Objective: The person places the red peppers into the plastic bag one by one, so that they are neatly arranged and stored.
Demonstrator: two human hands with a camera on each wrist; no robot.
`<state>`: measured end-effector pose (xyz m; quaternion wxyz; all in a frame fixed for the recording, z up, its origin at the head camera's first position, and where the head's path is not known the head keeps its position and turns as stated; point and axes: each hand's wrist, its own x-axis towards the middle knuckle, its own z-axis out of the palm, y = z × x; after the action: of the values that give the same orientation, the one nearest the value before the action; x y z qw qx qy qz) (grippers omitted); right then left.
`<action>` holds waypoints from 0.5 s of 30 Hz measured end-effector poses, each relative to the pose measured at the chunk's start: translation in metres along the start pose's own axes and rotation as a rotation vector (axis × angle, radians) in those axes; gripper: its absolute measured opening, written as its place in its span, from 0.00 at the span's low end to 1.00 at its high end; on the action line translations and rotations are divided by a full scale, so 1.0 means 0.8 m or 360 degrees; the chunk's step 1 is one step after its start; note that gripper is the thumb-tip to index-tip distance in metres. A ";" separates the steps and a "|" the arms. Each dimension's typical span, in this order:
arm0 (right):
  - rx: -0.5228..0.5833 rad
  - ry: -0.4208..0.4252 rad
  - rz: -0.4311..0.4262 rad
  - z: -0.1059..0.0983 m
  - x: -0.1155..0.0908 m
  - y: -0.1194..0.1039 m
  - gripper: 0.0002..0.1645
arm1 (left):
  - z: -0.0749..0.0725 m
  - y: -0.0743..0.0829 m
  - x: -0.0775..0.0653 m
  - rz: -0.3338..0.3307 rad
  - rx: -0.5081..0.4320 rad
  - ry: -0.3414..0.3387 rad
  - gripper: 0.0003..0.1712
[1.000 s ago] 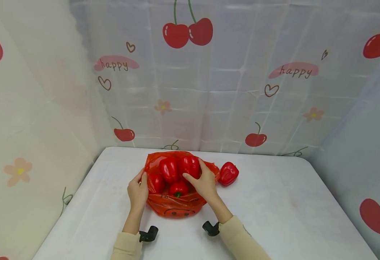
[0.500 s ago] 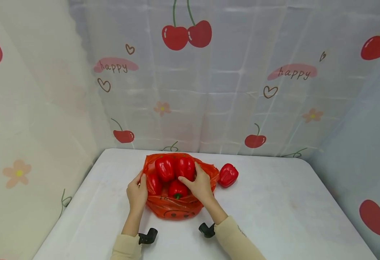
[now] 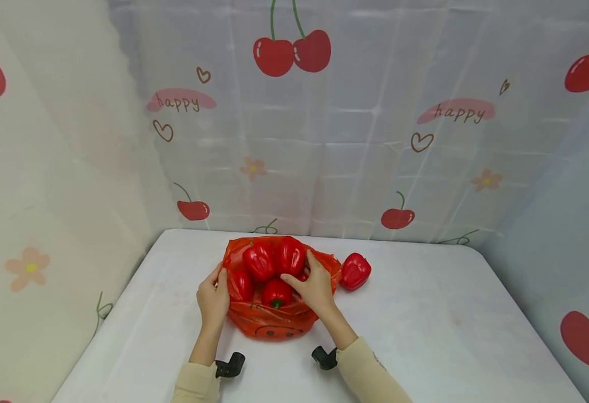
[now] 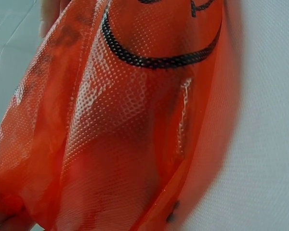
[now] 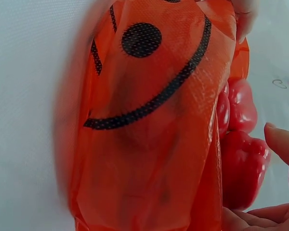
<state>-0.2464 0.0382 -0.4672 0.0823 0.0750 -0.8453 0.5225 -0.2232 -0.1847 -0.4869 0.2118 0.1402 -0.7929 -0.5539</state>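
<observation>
An orange-red plastic bag (image 3: 279, 327) with a printed face stands on the table, its mouth spread. Inside are several red bell peppers, among them an upper-left pepper (image 3: 259, 262), an upper-right pepper (image 3: 290, 256) and a front pepper (image 3: 276, 294) with a green stem end. My left hand (image 3: 214, 296) pinches the bag's left rim. At the right of the mouth, my right hand (image 3: 314, 284) has thumb and fingers spread beside the upper-right pepper. In the right wrist view the right thumb (image 5: 283, 144) stands apart from a pepper (image 5: 243, 168), with fingers below it.
One more red bell pepper (image 3: 355, 272) lies on the white table (image 3: 440, 324), just right of the bag. A cherry-printed curtain (image 3: 325, 140) hangs behind the table and at both sides. A black wrist camera (image 3: 230, 365) is on the left wrist, another (image 3: 324, 358) on the right.
The right hand and upper-right pepper shifted slightly left, then a little back right. A wider gap now shows between thumb and pepper. The left hand keeps its hold on the bag rim.
</observation>
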 end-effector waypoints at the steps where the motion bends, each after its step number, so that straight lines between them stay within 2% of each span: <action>1: 0.0012 -0.0002 0.0001 -0.001 0.000 0.000 0.55 | 0.000 0.000 0.000 -0.0003 -0.0002 0.0001 0.23; 8: 0.0016 0.0007 -0.0017 -0.005 0.001 0.003 0.53 | 0.001 0.001 0.001 0.0029 -0.0001 0.0015 0.23; 15: 0.0055 0.0011 0.0010 -0.011 -0.005 0.006 0.51 | 0.000 0.000 0.000 0.0010 -0.0003 -0.0001 0.23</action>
<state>-0.2433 0.0485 -0.4680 0.0822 0.0719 -0.8361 0.5376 -0.2231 -0.1850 -0.4869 0.2136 0.1373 -0.7929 -0.5540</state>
